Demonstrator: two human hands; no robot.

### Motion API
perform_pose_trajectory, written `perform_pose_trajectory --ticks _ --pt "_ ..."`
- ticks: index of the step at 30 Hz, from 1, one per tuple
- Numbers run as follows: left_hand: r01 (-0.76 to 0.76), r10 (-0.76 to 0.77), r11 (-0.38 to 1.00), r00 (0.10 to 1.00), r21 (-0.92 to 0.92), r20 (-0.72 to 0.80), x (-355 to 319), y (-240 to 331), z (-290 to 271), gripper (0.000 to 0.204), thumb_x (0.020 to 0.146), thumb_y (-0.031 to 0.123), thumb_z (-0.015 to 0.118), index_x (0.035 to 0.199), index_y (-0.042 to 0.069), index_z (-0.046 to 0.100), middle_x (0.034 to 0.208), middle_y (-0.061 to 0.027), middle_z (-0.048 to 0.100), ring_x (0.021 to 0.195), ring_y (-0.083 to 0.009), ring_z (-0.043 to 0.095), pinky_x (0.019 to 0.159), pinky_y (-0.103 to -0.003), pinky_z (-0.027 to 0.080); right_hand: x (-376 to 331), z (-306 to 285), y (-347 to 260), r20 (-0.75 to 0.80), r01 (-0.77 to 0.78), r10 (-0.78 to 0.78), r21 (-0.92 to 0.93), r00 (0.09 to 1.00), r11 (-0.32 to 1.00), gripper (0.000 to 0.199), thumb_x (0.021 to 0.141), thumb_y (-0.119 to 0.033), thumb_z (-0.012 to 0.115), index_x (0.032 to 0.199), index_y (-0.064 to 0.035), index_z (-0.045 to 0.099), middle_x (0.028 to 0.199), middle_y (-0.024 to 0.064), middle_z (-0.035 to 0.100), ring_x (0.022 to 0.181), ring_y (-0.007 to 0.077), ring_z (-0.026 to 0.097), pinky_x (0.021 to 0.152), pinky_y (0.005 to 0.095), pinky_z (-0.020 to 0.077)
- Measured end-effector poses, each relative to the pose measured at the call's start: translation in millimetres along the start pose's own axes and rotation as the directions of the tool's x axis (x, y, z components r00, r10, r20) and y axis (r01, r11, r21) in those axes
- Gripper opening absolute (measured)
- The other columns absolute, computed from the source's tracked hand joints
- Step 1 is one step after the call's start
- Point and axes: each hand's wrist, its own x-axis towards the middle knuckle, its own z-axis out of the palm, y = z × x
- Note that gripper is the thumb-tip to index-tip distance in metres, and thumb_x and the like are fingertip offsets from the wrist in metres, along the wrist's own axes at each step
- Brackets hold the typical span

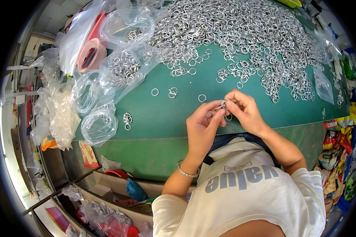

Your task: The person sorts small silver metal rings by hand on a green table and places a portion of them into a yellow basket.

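My left hand (203,125) and my right hand (246,111) meet over the near edge of the green tabletop (162,114). Between their fingertips are a few silver metal rings (224,104); the fingers partly cover them, so how they link cannot be made out. My right thumb and forefinger pinch them from the right, while the left thumb and fingers close on them from the left. One loose ring (202,98) lies just beyond my left hand. Farther left are a small group of rings (173,93), a single ring (155,92) and a short stack of rings (127,121).
A broad heap of silver rings (241,29) spreads across the far tabletop. Clear plastic bags (100,127), some holding rings, line the left side, with a pink tub (91,55) behind. An open drawer (106,181) sits below left. Colourful packets (336,146) crowd the right.
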Motion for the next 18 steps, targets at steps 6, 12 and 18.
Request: perform_pose_trajectory --ticks 6,12,18 --pt "-0.068 0.068 0.986 0.998 0.152 0.006 -2 -3 -6 0.014 0.089 0.003 0.053 0.087 -0.007 0.063 0.076 -0.0082 0.06 0.058 -0.0096 0.055 0.05 -0.021 0.044 -2 3 -8 0.028 0.192 -0.192 -0.282 0.981 0.94 0.017 0.091 -0.014 0.052 0.084 0.0016 0.054 0.073 0.007 0.056 0.064 0.0138 0.053 0.058 0.027 0.0431" --pt "-0.041 0.039 0.988 0.999 0.146 0.019 -6 2 -5 0.017 0.091 0.005 0.052 0.081 -0.005 0.061 0.074 -0.0075 0.06 0.054 -0.0085 0.053 0.047 -0.02 0.042 -4 4 -17 0.085 0.216 -0.199 -0.358 0.976 0.908 0.017 0.09 -0.014 0.053 0.084 0.002 0.054 0.073 0.0092 0.056 0.064 0.0182 0.053 0.058 0.0291 0.0429" --pt "-0.074 0.065 0.989 0.995 0.129 0.071 -7 2 -12 0.025 0.093 0.013 0.052 0.074 -0.003 0.059 0.064 -0.0042 0.057 0.046 -0.0059 0.047 0.041 -0.019 0.034 -8 6 -22 0.12 0.213 -0.182 -0.348 0.976 0.913 0.017 0.091 -0.014 0.052 0.086 0.002 0.054 0.075 0.0103 0.055 0.065 0.02 0.052 0.059 0.0302 0.0423"
